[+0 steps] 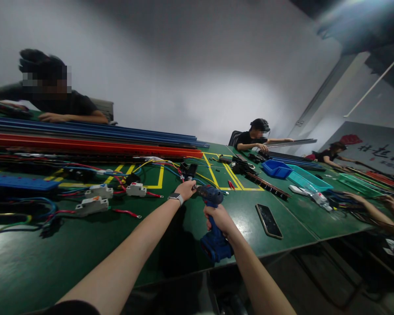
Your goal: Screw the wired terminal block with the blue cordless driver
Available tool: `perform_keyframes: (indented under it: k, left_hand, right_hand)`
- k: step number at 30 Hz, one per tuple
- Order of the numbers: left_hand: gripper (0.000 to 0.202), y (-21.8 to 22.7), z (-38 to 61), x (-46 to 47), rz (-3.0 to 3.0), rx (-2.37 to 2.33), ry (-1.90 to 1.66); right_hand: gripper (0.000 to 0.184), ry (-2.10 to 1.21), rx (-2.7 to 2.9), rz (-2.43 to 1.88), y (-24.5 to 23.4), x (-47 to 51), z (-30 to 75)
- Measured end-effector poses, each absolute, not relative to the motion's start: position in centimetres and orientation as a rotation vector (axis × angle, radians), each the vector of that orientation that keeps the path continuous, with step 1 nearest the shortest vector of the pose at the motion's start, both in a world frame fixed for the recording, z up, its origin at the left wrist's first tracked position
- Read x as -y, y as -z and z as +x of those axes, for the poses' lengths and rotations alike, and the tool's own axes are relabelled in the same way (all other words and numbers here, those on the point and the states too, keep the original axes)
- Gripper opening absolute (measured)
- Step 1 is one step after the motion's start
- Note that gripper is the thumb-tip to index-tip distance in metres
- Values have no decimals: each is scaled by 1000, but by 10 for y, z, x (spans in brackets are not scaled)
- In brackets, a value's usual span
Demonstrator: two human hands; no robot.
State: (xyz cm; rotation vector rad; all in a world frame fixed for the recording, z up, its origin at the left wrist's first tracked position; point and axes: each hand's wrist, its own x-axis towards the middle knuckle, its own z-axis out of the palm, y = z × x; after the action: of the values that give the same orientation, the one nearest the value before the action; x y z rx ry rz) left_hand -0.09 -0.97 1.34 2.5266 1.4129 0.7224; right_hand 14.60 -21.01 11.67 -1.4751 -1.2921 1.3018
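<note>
- Left forearm and right forearm nearest the lens, entering from the bottom edge and converging over the green bench.
- Blue bin: right of centre on the bench; contents not discernible.
- Teal tray: just right of the blue bin; contents not readable. Clear bottle near its front edge, outside it.
- Green tray: farther right; contents too blurred to list.
- Right hand: fingers wrapped around the handle of a blue drill. Drill upright near the bench's front edge, nose aimed left toward the other hand; cannot tell whether its base touches the bench.
- Left hand: arm extended forward, fingers bent together at the drill's nose; watch on wrist. Small black part just beyond the fingers; cannot tell whether it is gripped.
- Phone: flat on the bench, right of the drill.
- White switch: wired, left of the left hand.
</note>
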Motion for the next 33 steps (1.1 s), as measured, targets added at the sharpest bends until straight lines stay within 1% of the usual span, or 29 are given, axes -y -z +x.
perform_keyframes:
  k: [18,33]
  left_hand:
    - [15,-13,-1,9,2517,-1393,-752]
    - [16,-16,-1,12,2523,-1427,-710]
  right_hand:
    - [15,-1297,1283,-1484,-117,210,146]
    - [15,-1309,1269,-1474,-116,210,146]
